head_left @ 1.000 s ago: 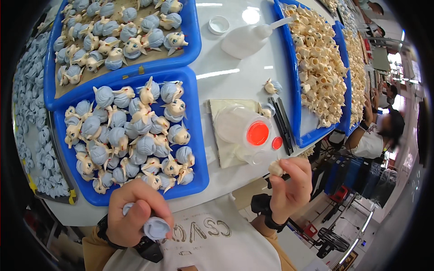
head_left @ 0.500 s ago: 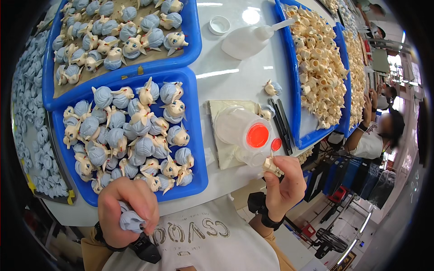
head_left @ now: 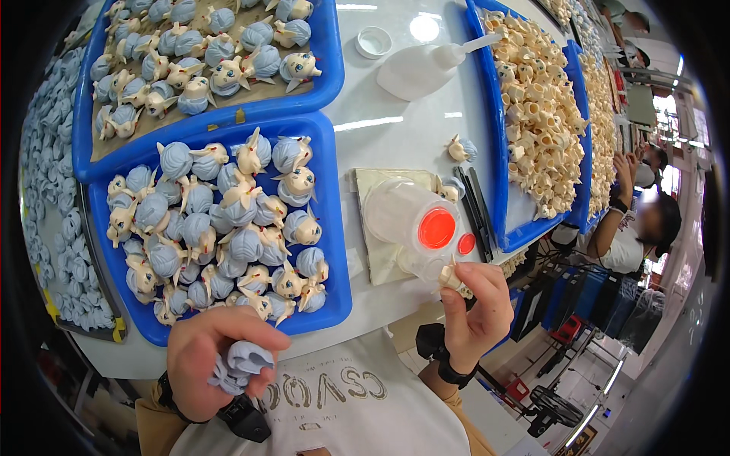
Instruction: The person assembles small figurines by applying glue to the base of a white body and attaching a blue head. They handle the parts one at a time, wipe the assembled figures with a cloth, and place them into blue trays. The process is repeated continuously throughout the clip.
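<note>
My left hand [head_left: 199,342], in front of the near blue tray, is curled loosely around blue-grey doll hair pieces [head_left: 242,362]; one or two pieces show in the cupped palm. Between thumb and fingertips of my right hand [head_left: 484,310] is a small cream doll head piece [head_left: 452,280] with a pointed ear upward. It is just in front of translucent plastic containers [head_left: 391,213], one holding something bright red [head_left: 436,228]. A smaller red spot [head_left: 466,243] shows beside it. The containers stand on a square cream pad [head_left: 369,186].
Doll heads with blue hair fill the near blue tray [head_left: 340,251] and a far tray [head_left: 327,76]. Cream pieces heap in a right-hand tray [head_left: 498,144]. A white squeeze bottle [head_left: 414,72], a round lid [head_left: 373,42] and dark slim tools [head_left: 477,205] lie on the table. A co-worker [head_left: 627,239] sits right.
My left hand has loosened and its fingers have spread, so more of the hair pieces show. The right hand keeps its pinch on the head piece, nearly in place.
</note>
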Demonstrator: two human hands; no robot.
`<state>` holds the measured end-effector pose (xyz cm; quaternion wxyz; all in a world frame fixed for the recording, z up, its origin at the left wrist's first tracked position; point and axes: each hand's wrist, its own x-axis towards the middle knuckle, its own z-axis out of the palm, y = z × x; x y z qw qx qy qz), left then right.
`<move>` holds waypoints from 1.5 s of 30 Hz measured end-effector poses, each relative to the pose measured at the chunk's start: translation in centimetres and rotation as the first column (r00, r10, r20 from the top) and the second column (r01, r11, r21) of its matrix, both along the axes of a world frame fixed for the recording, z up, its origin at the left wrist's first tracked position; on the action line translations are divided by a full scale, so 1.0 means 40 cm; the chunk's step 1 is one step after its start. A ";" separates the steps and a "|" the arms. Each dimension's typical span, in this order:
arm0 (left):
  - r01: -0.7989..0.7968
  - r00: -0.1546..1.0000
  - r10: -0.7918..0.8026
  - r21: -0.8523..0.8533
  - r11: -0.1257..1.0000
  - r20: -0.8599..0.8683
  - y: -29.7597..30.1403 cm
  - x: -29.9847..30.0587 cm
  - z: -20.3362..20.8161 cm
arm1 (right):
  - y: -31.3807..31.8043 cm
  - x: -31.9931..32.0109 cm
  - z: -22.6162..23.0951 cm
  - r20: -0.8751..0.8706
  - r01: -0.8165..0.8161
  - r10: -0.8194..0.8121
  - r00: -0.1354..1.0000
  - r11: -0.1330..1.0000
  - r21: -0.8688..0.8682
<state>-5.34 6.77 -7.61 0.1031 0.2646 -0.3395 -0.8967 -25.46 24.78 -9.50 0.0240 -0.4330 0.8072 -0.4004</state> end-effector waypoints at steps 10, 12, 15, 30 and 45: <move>0.171 0.985 -0.170 -0.083 0.982 0.026 -0.007 0.001 0.014 | -0.019 0.013 0.022 -0.100 0.021 -0.008 0.995 0.992 0.128; 0.169 0.986 -0.166 -0.147 0.975 0.029 -0.004 -0.004 0.013 | -0.025 0.013 0.026 -0.131 0.012 0.007 0.991 0.989 0.150; 0.173 0.984 -0.158 -0.237 0.956 0.080 -0.004 -0.018 0.021 | -0.034 0.014 0.035 -0.156 0.011 0.018 0.988 0.984 0.179; 0.236 0.971 -0.233 -0.063 0.970 0.055 -0.008 -0.013 0.011 | -0.015 0.050 0.029 0.086 -0.040 0.067 0.994 0.958 -0.285; 0.230 0.973 -0.221 -0.437 0.869 0.072 0.010 -0.035 -0.005 | -0.104 0.127 0.030 0.154 -0.425 0.485 0.861 0.851 -0.308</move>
